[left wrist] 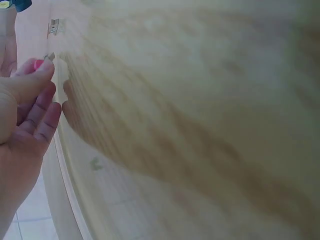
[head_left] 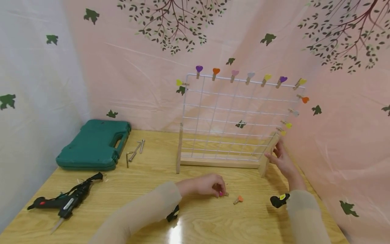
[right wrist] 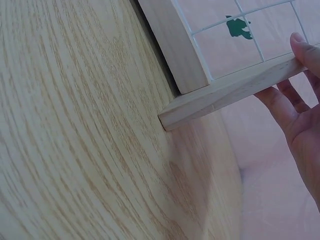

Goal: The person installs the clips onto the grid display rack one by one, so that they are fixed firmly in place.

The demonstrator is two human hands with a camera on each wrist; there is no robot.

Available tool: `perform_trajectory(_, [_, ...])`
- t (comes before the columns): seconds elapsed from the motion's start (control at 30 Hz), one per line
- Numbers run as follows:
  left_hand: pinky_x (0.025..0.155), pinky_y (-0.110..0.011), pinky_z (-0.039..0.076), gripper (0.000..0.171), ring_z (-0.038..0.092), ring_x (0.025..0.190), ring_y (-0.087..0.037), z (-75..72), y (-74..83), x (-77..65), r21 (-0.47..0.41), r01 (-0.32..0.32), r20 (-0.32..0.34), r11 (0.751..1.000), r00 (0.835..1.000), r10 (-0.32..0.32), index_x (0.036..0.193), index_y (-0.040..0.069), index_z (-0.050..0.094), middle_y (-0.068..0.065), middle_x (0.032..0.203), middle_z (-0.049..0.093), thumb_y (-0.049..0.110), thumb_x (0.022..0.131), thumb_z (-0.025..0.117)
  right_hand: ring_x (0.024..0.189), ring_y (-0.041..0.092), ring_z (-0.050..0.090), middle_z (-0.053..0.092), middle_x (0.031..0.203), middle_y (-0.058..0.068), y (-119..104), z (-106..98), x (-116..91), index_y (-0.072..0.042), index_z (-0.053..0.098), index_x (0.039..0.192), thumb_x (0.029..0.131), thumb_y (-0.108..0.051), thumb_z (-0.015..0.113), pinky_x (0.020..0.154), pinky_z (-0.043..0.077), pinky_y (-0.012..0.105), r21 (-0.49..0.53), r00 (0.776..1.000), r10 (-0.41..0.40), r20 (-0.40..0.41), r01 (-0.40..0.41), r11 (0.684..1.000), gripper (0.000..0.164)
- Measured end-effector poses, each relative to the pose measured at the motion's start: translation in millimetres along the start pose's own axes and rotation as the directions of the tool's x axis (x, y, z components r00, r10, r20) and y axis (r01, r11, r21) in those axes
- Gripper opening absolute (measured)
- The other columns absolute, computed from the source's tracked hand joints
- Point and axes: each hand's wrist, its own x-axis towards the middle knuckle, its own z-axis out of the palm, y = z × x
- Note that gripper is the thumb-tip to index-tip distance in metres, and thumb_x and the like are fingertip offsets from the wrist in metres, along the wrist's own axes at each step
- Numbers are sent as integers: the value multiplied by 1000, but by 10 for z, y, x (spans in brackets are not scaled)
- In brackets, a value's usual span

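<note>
My left hand (head_left: 207, 185) is low over the table, pinching a small wooden clothespin with a pink heart (left wrist: 38, 64) between thumb and fingertips. Just right of it an orange-heart clothespin (head_left: 239, 200) lies on the tabletop. A white wire grid stands upright in a wooden frame (head_left: 219, 163), with heart clothespins clipped along its top and both sides. On the right, my right hand (head_left: 284, 163) grips the frame's wooden side post (right wrist: 220, 97), thumb on one face and fingers around the other, as the right wrist view shows.
A green tool case (head_left: 94, 144) stands at the back left. Beside it lie a bolt (head_left: 142, 146) and an L-shaped hex key (head_left: 128, 159). Nearer, a black glue gun (head_left: 68, 201) rests on the wooden table (head_left: 210, 227). A printed pink curtain (head_left: 146, 84) hangs behind.
</note>
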Motion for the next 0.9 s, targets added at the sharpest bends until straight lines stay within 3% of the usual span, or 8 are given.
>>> perform_trajectory(0.2, [68,-10,44,3,51,76,3,-68,-30,-119,-45,37,-90,998,995,-41,87,13,60,8,84,57,12,84,60,116,15,33,11,143,14,99,-40,11,-23,3,144,88,4,48,73,50,27,-32,1000,6,-10,-7,999,76])
perform_trajectory(0.3, [64,-12,45,3,51,72,3,-159,-12,-201,-45,54,-164,997,985,-61,86,15,60,11,79,58,18,86,59,116,14,34,13,143,11,177,-75,27,-25,6,143,88,2,49,73,51,27,-22,1000,5,-20,-5,1000,75])
perform_trajectory(0.5, [57,-15,47,5,54,67,1,-466,114,-374,-61,119,-324,991,937,-133,78,19,64,13,74,60,23,82,64,112,7,37,18,140,9,219,-95,25,-26,9,143,88,-3,52,72,51,25,-34,999,-14,-39,12,999,73])
perform_trajectory(0.6, [57,-17,47,6,54,67,-2,-638,160,-467,-96,144,-385,985,907,-170,78,21,66,15,76,61,26,80,65,112,10,37,20,138,11,206,-84,25,-22,10,143,88,-1,51,70,51,26,-22,999,-19,-49,18,1000,72])
perform_trajectory(0.73, [59,-21,48,7,54,67,-6,-866,240,-623,-144,172,-478,974,850,-221,82,22,68,13,79,63,29,79,66,112,10,37,20,138,12,219,-59,27,-21,11,143,88,-1,51,70,51,26,-24,998,-22,-52,21,999,71])
perform_trajectory(0.8, [60,-22,48,6,55,68,-7,-972,277,-699,-180,197,-532,964,805,-263,82,24,67,12,79,64,29,79,66,111,7,38,21,137,12,234,-47,29,-20,12,143,88,-2,51,70,51,26,-30,998,-24,-53,23,999,70])
perform_trajectory(0.9, [59,-24,48,9,56,68,-10,-1139,337,-806,-263,219,-616,940,711,-338,83,24,67,10,78,64,31,78,68,111,4,39,22,137,13,248,-35,33,-16,13,143,88,-3,52,70,51,25,-32,998,-27,-54,25,999,68])
